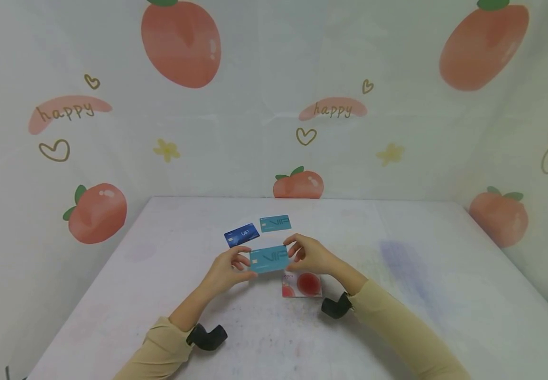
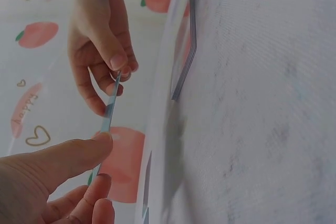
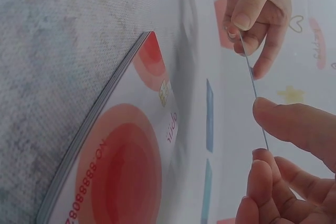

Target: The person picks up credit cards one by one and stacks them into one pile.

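Observation:
A light blue card with a chip and "VIP" lettering is held up above the table by both hands. My left hand pinches its left edge between thumb and fingers. At the right edge, my right hand pinches it the same way. Both wrist views show the card edge-on, as a thin line between the two hands. Just below the right hand lies a stack of white cards with red circles, its layered edges showing in the right wrist view.
Behind the held card, a dark blue VIP card and a teal VIP card lie side by side on the white table. A cloth backdrop printed with fruit and hearts rises at the table's back and sides.

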Action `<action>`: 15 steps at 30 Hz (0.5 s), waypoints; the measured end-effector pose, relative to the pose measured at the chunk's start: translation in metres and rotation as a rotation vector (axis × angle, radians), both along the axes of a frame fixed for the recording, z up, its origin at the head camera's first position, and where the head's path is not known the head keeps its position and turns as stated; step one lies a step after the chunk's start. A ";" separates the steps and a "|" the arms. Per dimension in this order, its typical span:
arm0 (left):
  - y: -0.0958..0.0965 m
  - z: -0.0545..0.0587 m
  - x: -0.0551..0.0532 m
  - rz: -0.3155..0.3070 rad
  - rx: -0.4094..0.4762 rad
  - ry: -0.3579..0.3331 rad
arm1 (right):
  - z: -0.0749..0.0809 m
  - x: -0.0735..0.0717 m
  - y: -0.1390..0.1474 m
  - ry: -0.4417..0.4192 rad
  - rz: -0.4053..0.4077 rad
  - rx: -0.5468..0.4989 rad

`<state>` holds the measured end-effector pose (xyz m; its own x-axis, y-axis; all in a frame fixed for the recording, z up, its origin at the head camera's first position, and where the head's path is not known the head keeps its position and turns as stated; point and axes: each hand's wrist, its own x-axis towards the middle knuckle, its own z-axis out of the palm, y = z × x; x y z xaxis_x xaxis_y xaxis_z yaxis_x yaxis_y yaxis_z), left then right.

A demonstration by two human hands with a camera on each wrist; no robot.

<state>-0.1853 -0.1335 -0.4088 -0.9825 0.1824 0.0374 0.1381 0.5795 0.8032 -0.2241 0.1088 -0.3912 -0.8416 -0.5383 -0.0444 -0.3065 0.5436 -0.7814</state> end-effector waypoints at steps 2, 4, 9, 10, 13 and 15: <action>0.001 0.000 0.000 0.000 0.006 0.003 | 0.000 0.000 0.002 0.006 0.003 -0.004; 0.003 -0.001 0.000 -0.004 0.012 0.010 | 0.000 0.001 0.003 0.007 0.004 -0.006; 0.007 -0.002 -0.001 -0.014 0.028 0.026 | -0.003 0.001 0.008 0.011 0.000 -0.004; 0.008 -0.002 -0.001 -0.018 0.032 0.029 | -0.004 0.001 0.009 0.012 0.000 -0.004; 0.010 -0.003 0.000 -0.031 0.042 0.036 | -0.006 0.001 0.012 0.005 -0.008 -0.004; 0.011 -0.003 -0.001 -0.042 0.044 0.038 | -0.007 0.002 0.014 -0.002 -0.020 0.000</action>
